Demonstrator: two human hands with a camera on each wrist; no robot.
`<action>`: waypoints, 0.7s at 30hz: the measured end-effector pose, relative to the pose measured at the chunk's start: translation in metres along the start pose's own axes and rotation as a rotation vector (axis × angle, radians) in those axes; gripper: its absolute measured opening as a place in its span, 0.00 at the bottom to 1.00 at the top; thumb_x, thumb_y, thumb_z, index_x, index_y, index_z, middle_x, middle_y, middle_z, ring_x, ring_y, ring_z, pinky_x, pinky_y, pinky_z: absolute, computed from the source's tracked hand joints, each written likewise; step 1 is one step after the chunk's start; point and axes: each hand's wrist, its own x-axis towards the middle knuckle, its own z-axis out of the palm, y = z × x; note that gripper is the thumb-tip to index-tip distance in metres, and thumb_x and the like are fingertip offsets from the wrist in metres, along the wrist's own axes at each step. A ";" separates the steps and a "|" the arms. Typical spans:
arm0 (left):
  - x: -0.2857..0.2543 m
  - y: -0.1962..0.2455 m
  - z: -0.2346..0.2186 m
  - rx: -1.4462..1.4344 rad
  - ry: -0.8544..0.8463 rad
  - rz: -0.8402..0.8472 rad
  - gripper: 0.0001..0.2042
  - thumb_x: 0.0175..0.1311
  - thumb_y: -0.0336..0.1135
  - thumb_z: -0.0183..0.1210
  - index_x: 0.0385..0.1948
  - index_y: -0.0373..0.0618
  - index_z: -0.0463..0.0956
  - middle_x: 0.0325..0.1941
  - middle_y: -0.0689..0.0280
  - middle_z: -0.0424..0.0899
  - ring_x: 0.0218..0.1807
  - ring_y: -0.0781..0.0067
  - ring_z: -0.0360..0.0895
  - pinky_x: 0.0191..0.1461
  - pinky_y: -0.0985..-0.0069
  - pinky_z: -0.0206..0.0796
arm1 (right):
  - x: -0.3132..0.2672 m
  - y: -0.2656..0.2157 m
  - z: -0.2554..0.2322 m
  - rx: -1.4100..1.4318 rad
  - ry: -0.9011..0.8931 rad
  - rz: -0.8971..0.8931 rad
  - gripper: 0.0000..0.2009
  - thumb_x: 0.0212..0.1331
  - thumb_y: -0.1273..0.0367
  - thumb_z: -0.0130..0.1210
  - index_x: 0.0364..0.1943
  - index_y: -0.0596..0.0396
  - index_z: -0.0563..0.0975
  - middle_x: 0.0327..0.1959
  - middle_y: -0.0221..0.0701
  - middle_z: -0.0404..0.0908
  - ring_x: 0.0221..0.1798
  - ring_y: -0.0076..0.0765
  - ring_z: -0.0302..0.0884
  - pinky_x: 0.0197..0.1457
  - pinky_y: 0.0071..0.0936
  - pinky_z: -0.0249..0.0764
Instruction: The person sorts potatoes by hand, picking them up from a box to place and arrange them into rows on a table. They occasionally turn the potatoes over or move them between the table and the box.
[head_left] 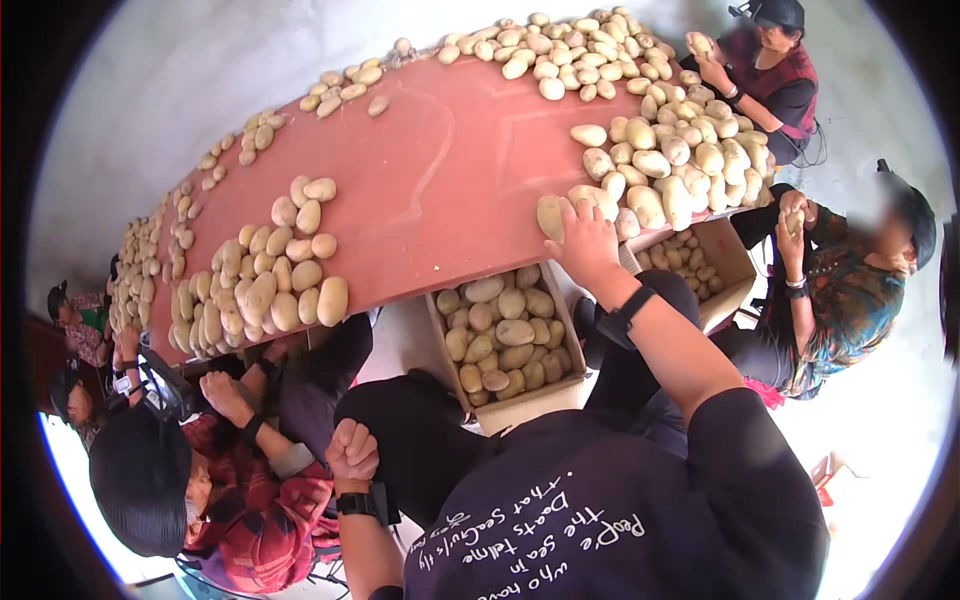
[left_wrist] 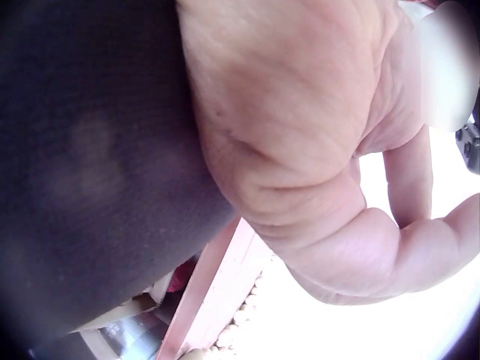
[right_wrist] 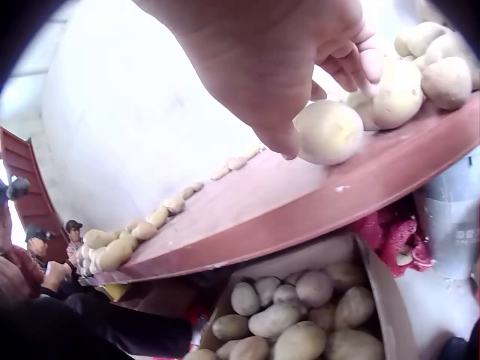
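Note:
My right hand [head_left: 585,240] is at the near edge of the red table, thumb and fingers about a pale yellow potato [head_left: 550,217]. In the right wrist view, the thumb is against one side of this potato [right_wrist: 330,133], which sits on the tabletop. The other fingers bend over a neighbouring potato [right_wrist: 397,94]. My left hand [head_left: 352,450] is raised beside my dark-clothed leg, away from the table. Its fingers are loosely curled with nothing between them, and the left wrist view shows a bright gap inside the bend of the fingers [left_wrist: 409,172].
A box of potatoes [head_left: 572,340] stands below the table edge, with another box [head_left: 735,265] to its right. Potatoes lie heaped at the table's right [head_left: 690,150] and left [head_left: 250,285]. People sit close on both sides; one at right [head_left: 850,290] holds a potato.

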 end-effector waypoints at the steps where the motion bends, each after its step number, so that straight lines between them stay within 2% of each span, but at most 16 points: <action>1: 0.000 -0.001 0.001 -0.004 0.001 0.001 0.05 0.62 0.27 0.52 0.30 0.41 0.65 0.24 0.65 0.65 0.24 0.78 0.63 0.20 0.86 0.60 | -0.006 -0.007 -0.002 0.060 0.077 -0.049 0.20 0.51 0.62 0.58 0.46 0.56 0.69 0.44 0.41 0.72 0.44 0.48 0.74 0.44 0.40 0.74; 4: -0.001 0.001 -0.002 -0.021 0.009 0.000 0.05 0.62 0.27 0.52 0.29 0.41 0.65 0.24 0.64 0.65 0.24 0.78 0.63 0.20 0.86 0.60 | -0.031 -0.030 0.028 0.257 -0.225 -0.236 0.14 0.50 0.64 0.56 0.38 0.56 0.74 0.39 0.40 0.75 0.44 0.45 0.75 0.44 0.37 0.74; 6: 0.002 0.002 -0.003 -0.030 0.009 -0.011 0.05 0.62 0.27 0.51 0.29 0.41 0.64 0.24 0.64 0.65 0.24 0.77 0.63 0.21 0.85 0.61 | -0.065 -0.043 0.074 0.252 -0.432 -0.310 0.09 0.47 0.67 0.54 0.33 0.55 0.76 0.34 0.39 0.77 0.43 0.45 0.75 0.44 0.37 0.74; 8: 0.003 0.002 -0.001 -0.037 0.001 -0.017 0.05 0.62 0.27 0.51 0.29 0.41 0.64 0.24 0.64 0.65 0.24 0.77 0.62 0.21 0.85 0.61 | -0.090 -0.058 0.107 0.159 -0.554 -0.432 0.10 0.47 0.67 0.54 0.34 0.54 0.76 0.37 0.38 0.77 0.43 0.44 0.74 0.43 0.38 0.74; 11: 0.004 0.000 -0.001 -0.048 -0.005 -0.023 0.05 0.62 0.27 0.50 0.29 0.41 0.63 0.25 0.64 0.64 0.24 0.77 0.62 0.21 0.85 0.61 | -0.118 -0.068 0.148 0.128 -0.428 -0.379 0.12 0.46 0.68 0.54 0.37 0.53 0.75 0.39 0.38 0.76 0.45 0.44 0.74 0.45 0.37 0.73; 13: 0.003 0.000 0.001 -0.050 0.000 -0.027 0.04 0.63 0.27 0.50 0.30 0.41 0.63 0.25 0.65 0.64 0.25 0.77 0.62 0.21 0.85 0.61 | -0.120 -0.069 0.156 0.110 -0.309 -0.362 0.13 0.45 0.68 0.54 0.38 0.53 0.75 0.40 0.38 0.75 0.46 0.44 0.73 0.46 0.37 0.73; 16: 0.001 0.000 0.001 -0.055 -0.002 -0.024 0.04 0.63 0.28 0.49 0.30 0.41 0.63 0.25 0.65 0.64 0.25 0.77 0.62 0.21 0.85 0.61 | -0.110 -0.064 0.152 0.065 -0.471 -0.386 0.14 0.46 0.68 0.55 0.40 0.54 0.74 0.41 0.38 0.77 0.47 0.44 0.73 0.47 0.36 0.72; 20: 0.001 0.001 0.000 -0.058 -0.008 -0.028 0.04 0.63 0.28 0.50 0.30 0.42 0.63 0.25 0.66 0.64 0.25 0.78 0.62 0.22 0.86 0.60 | -0.096 -0.056 0.155 0.227 -0.588 -0.207 0.12 0.49 0.67 0.56 0.38 0.56 0.75 0.38 0.41 0.79 0.43 0.45 0.76 0.46 0.37 0.73; 21: 0.000 0.002 0.000 -0.048 -0.014 -0.023 0.04 0.63 0.28 0.50 0.30 0.42 0.63 0.25 0.66 0.64 0.25 0.78 0.62 0.22 0.86 0.60 | -0.093 -0.055 0.135 0.285 -0.638 -0.149 0.13 0.49 0.66 0.57 0.37 0.57 0.75 0.36 0.42 0.79 0.41 0.45 0.77 0.45 0.37 0.73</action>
